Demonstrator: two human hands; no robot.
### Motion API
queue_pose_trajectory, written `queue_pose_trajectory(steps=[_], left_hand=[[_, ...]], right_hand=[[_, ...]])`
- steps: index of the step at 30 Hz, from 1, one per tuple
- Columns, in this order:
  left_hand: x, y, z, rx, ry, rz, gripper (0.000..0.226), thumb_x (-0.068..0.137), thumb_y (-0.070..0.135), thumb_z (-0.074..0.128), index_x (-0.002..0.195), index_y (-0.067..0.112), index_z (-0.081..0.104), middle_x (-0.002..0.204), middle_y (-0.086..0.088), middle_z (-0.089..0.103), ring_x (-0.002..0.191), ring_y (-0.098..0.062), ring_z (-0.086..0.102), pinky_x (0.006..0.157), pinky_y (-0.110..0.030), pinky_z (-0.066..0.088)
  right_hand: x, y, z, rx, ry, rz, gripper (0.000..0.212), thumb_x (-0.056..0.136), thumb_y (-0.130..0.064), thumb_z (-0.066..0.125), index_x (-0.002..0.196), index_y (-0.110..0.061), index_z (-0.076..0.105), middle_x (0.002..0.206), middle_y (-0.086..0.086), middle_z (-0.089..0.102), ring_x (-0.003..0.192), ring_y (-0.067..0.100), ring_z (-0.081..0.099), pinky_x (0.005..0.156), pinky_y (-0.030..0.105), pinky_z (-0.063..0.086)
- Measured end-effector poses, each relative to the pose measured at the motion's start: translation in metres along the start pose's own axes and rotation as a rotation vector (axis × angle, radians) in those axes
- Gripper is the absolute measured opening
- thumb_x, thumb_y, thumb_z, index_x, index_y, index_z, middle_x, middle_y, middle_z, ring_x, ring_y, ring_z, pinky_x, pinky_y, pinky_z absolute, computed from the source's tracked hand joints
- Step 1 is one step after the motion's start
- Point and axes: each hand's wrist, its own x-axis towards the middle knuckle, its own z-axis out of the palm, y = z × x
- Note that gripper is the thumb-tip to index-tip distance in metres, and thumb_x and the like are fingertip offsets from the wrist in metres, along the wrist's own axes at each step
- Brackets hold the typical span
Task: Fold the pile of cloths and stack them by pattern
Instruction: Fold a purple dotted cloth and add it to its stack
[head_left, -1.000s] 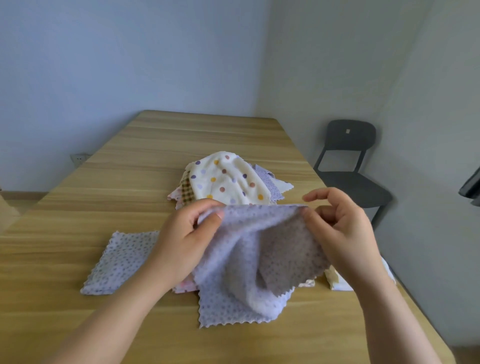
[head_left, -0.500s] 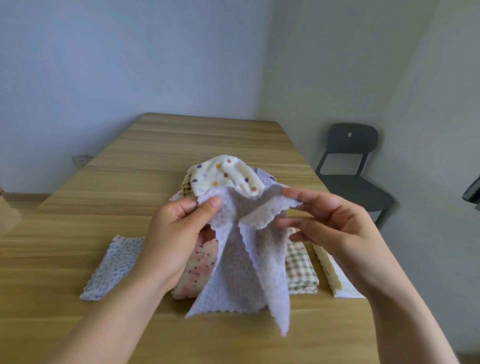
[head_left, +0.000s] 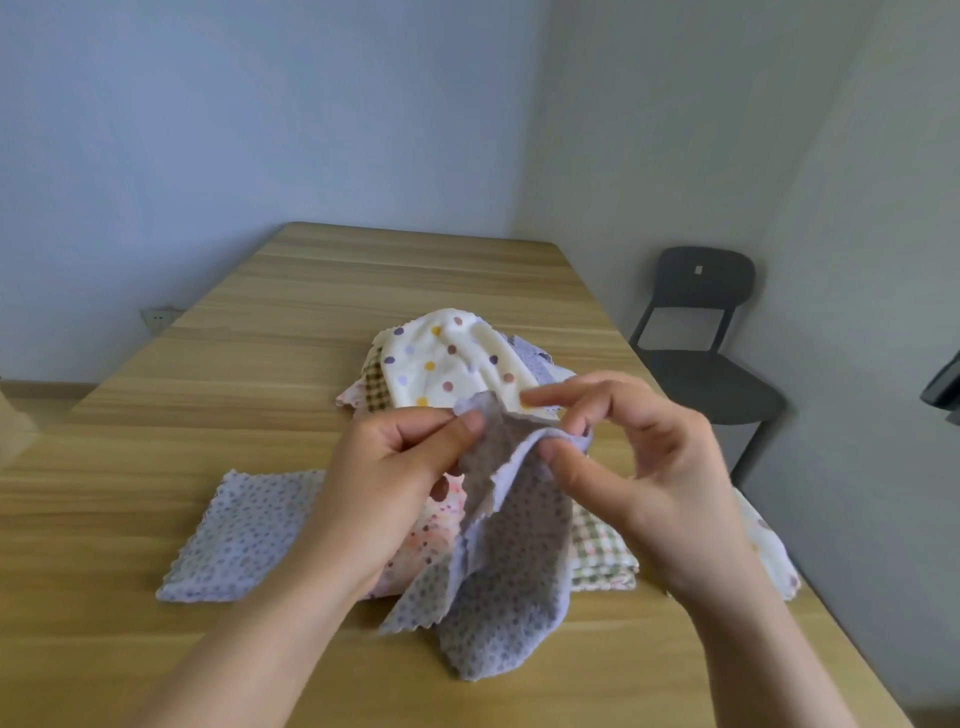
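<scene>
You hold a purple dotted cloth (head_left: 498, 571) up over the near middle of the table (head_left: 363, 280); your left hand (head_left: 395, 483) pinches one top corner between thumb and forefinger, and your right hand (head_left: 660, 467) pinches the neighbouring edge just beside it, its other fingers loosely spread; the cloth hangs crumpled, and its lower end seems to brush the wood near the front edge. Both pinches are small, so the likeliest slip is a corner sliding free as you pull the edge taut; the cloth would then drop onto the stacks beneath it. Mind that tail too; it hangs just in front of the pink flowered stack (head_left: 426, 545) and the green checked stack (head_left: 602, 545), and a sideways sweep could drag their top layers askew. The white stack (head_left: 763, 545) sits right at the right edge under your right forearm; a lowered elbow could push it off. The matching folded purple cloth (head_left: 244, 530) lies to the left, well clear of your hands; the unfolded pile (head_left: 447, 358) sits beyond them toward the middle. Bare wood shows at the near left corner and along the far edge; the right side is tight, with a chair (head_left: 701, 332) beyond it.
</scene>
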Motion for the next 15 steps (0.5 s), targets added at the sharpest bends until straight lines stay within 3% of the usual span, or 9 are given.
queue_pose_trajectory(steps=[3,6,9,11,13,15], left_hand=[[-0.004,0.003,0.002,-0.063,-0.036,-0.005,0.028,0.067,0.038,0.071,0.072,0.011,0.076,0.063,-0.002,0.058,0.061,-0.016,0.044,0.057,-0.029,0.037],[-0.006,0.004,0.0,-0.039,-0.073,0.034,0.018,0.069,0.03,0.082,0.078,0.016,0.078,0.069,-0.005,0.064,0.06,-0.012,0.051,0.059,-0.028,0.043],[-0.008,0.004,-0.003,-0.026,-0.105,0.055,0.019,0.08,0.027,0.066,0.089,0.015,0.078,0.087,-0.015,0.073,0.078,-0.033,0.067,0.079,-0.05,0.055],[-0.01,0.003,-0.004,-0.027,-0.13,0.041,0.022,0.083,0.025,0.061,0.093,0.012,0.076,0.097,-0.023,0.071,0.096,-0.046,0.065,0.09,-0.063,0.049],[-0.011,0.003,-0.004,-0.02,-0.152,0.037,0.023,0.084,0.023,0.059,0.094,0.011,0.076,0.097,-0.023,0.071,0.096,-0.043,0.067,0.089,-0.058,0.052],[-0.011,0.003,-0.005,0.004,-0.174,0.071,0.02,0.087,0.021,0.06,0.092,0.009,0.075,0.091,-0.02,0.072,0.084,-0.029,0.07,0.078,-0.042,0.059]], right_hand=[[0.0,0.008,0.006,0.138,0.043,0.051,0.016,0.073,-0.009,0.072,0.069,-0.016,0.058,0.075,0.003,0.065,0.08,0.024,0.059,0.075,0.029,0.047],[0.001,0.01,0.009,0.142,0.068,0.082,0.013,0.074,-0.015,0.077,0.077,-0.019,0.065,0.079,-0.007,0.066,0.08,0.013,0.058,0.075,0.022,0.046],[0.001,0.009,0.012,0.143,0.05,0.15,0.014,0.069,-0.026,0.082,0.081,-0.024,0.075,0.087,-0.01,0.073,0.09,0.007,0.066,0.081,0.024,0.049],[0.001,0.007,0.014,0.161,0.068,0.176,0.011,0.066,-0.033,0.078,0.076,-0.027,0.075,0.08,-0.009,0.073,0.081,0.006,0.065,0.075,0.024,0.049],[0.002,0.007,0.015,0.16,0.076,0.176,0.01,0.067,-0.033,0.081,0.073,-0.028,0.074,0.075,-0.007,0.071,0.074,0.01,0.061,0.072,0.028,0.049],[0.001,0.007,0.015,0.142,0.072,0.183,0.013,0.07,-0.029,0.084,0.074,-0.026,0.072,0.072,-0.002,0.068,0.07,0.016,0.058,0.069,0.035,0.048]])
